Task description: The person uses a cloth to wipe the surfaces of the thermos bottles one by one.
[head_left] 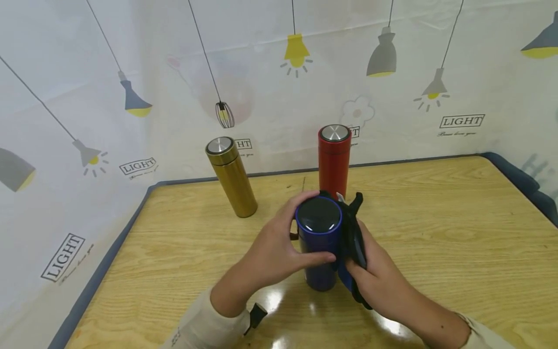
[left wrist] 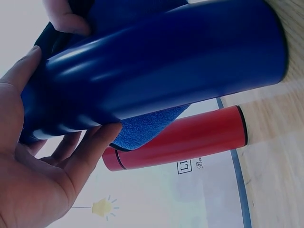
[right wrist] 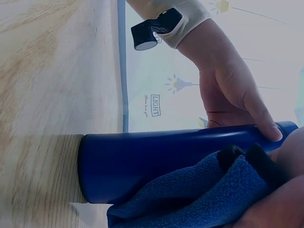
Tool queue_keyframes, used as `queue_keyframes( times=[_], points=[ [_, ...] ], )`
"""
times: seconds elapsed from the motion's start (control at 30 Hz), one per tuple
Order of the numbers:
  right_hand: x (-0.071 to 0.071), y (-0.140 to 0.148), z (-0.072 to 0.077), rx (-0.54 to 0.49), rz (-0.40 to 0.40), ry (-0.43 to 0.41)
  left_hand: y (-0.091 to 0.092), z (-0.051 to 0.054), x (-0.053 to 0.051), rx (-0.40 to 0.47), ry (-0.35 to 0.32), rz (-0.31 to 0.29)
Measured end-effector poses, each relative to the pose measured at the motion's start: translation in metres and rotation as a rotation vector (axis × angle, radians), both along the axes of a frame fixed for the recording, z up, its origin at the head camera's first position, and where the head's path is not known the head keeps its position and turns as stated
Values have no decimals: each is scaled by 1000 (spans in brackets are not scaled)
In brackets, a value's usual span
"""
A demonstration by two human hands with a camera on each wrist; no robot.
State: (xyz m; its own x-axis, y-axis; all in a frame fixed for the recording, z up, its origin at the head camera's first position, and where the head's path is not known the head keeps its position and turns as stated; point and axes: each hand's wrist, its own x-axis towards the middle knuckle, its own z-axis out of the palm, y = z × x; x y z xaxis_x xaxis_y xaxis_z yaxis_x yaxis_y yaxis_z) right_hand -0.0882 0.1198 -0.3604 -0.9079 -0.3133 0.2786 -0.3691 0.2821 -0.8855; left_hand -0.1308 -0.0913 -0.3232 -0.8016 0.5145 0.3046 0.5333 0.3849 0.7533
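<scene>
A blue thermos bottle (head_left: 321,278) with a dark glossy lid (head_left: 319,216) stands upright on the wooden table. My left hand (head_left: 275,248) grips it near the top, thumb on the near side and fingers round the far side. In my right hand (head_left: 380,283) is a folded blue cloth with black edging (head_left: 355,237), held against the bottle's right side. The left wrist view shows the cloth's fuzzy blue face (left wrist: 147,129) behind the bottle. From the right wrist view, the folds of the cloth (right wrist: 190,190) lie along the bottle; part of the right hand is cut off there.
A red thermos bottle (head_left: 333,167) stands just behind the blue one. Further left is a gold thermos bottle (head_left: 234,182), also upright with a silver-topped lid. The wooden table (head_left: 436,213) ends at a lamp-printed sheet (head_left: 270,97) at the back.
</scene>
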Motion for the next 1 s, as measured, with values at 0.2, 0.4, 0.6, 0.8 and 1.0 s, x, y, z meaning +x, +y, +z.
queue_keyframes(
  times=[0.2, 0.4, 0.6, 0.8, 1.0],
  points=[
    [1, 1, 2, 8, -15, -11, 0, -1, -2, 28, -29, -18],
    [4, 2, 5, -17, -43, -1, 0, -1, -2, 67, -111, -41],
    [6, 4, 13, -52, -58, 17, -1, 0, -4, 50, -81, -47],
    [12, 5, 20, -117, -55, 21, -1, 0, -1, 12, -47, -59],
    [15, 5, 21, -133, -44, 61, 3, -1, 4, -30, -52, -44]
  ],
)
